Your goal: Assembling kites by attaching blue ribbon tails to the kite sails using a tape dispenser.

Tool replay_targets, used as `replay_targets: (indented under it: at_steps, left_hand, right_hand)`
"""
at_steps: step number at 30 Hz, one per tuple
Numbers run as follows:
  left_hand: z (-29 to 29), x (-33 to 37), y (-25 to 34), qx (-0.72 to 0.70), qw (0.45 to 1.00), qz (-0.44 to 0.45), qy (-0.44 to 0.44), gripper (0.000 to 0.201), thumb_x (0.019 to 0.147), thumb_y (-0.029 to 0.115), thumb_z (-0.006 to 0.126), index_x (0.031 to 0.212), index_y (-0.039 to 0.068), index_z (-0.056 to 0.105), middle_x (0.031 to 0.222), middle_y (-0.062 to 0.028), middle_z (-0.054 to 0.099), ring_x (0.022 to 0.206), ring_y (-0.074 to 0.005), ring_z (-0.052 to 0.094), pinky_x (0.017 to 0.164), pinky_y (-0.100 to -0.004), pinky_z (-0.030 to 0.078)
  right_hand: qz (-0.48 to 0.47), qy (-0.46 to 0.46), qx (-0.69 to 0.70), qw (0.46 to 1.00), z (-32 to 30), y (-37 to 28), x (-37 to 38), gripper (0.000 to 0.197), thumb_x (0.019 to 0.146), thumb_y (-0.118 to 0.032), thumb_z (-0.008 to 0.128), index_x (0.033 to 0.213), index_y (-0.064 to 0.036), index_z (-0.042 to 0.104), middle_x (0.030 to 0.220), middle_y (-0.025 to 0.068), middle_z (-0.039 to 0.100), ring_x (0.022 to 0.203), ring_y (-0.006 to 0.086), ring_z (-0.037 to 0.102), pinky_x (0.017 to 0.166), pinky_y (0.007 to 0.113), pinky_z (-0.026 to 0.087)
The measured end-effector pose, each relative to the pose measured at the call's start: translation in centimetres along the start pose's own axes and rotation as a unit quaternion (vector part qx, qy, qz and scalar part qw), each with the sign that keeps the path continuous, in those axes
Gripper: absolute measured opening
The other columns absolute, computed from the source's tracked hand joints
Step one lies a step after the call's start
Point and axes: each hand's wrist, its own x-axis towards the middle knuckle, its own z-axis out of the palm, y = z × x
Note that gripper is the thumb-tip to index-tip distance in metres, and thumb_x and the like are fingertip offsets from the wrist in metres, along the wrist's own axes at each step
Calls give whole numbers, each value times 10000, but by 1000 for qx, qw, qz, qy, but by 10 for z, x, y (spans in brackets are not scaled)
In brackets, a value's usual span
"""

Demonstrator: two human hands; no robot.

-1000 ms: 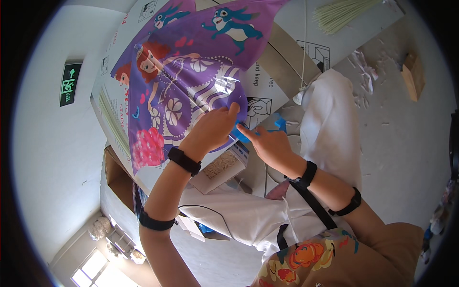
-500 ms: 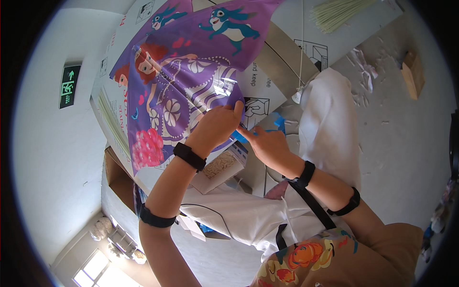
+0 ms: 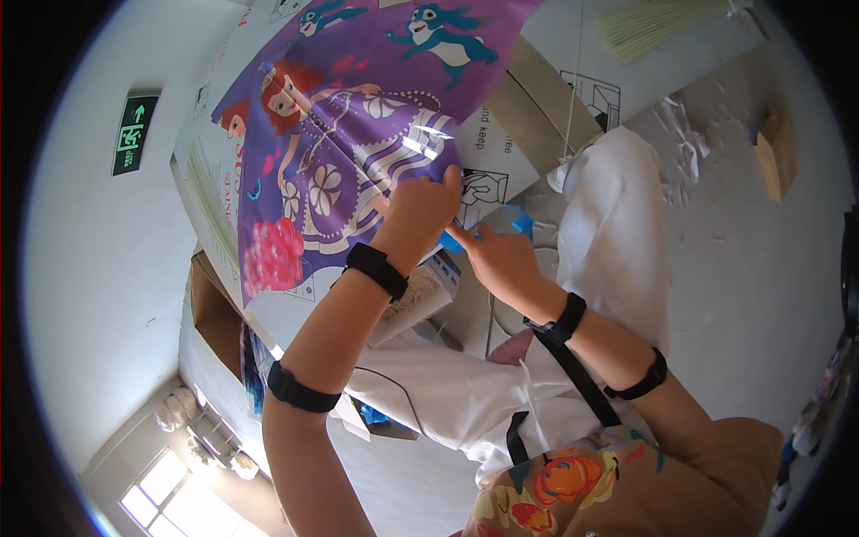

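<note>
A glossy purple kite sail [image 3: 358, 143], printed with a princess, rabbits and pink balloons, spreads across the upper left. My left hand [image 3: 416, 215] grips its lower right edge, thumb up and fingers folded around the fabric. Just below, my right hand [image 3: 501, 268] has its index finger pointing to that same edge, close to the left hand. Its other fingers are curled, and what they hold, if anything, is hidden. Some blue strip-like material [image 3: 521, 222] shows behind the right hand, partly covered.
Beneath the sail lies printed cardboard [image 3: 501, 161]. A bundle of pale thin rods [image 3: 649, 29] rests at the upper right, with more rods [image 3: 210, 210] at left. Below my hands stands an open box of small pale pieces [image 3: 420, 300]. Paper scraps [image 3: 684, 134] and a brown block-shaped object [image 3: 775, 154] lie on the floor.
My left hand has shifted slightly up and right with the sail's edge. The right hand stays close beside it, its pointing finger a little higher. The whole view has tilted slightly.
</note>
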Motion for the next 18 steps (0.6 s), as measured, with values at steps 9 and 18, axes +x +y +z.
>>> replay_targets:
  at_steps: [9,18]
  left_hand:
    - [7,-34,12,-42,959,-232,155,196,852,53,555,1038,-4,532,1049,-99,609,1021,-272,614,869,-366,522]
    - [61,-91,48,-183,957,-129,182,614,851,27,522,1447,-5,378,1528,-147,363,1412,-292,347,1137,-432,316]
  right_hand:
    - [-7,-1,4,1000,3,4,-2,609,842,-80,612,1411,-264,503,769,51,594,524,234,591,446,365,465]
    - [8,21,143,989,-26,1,-5,452,882,-110,610,1326,-180,569,896,91,655,734,273,672,596,379,522]
